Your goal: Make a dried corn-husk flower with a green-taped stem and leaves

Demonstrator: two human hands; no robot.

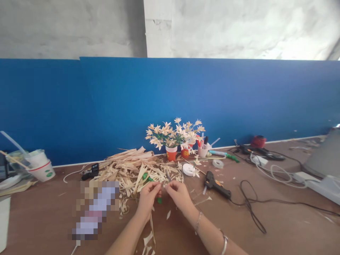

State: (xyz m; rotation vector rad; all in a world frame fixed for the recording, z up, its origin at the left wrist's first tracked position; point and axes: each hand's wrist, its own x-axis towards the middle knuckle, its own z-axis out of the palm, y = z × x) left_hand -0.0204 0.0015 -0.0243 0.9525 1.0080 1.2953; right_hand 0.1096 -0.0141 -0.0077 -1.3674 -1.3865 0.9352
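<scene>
My left hand (149, 194) is closed in a pinch over the brown table (196, 233), and what lies between its fingertips is too small to name. A pale strip of dried husk (152, 226) runs down beside it, and a bit of green tape (159, 200) shows just under the fingers. Close on the right, my right hand (179, 194) is pinched too. A small grey pointed piece (168, 175) shows at its fingertips, its kind unclear. The fingertips of both hands nearly meet. Behind them spreads a heap of dried husk pieces (127, 161) with a green tape roll (145, 176) in it.
Pale husk flowers (175, 132) stand in red paper cups (171, 154) by the blue partition (164, 92). A black glue gun (216, 186) and its cable lie right, beside white tape (188, 169). Left are a blurred-out object (95, 212) and a white cup (42, 171).
</scene>
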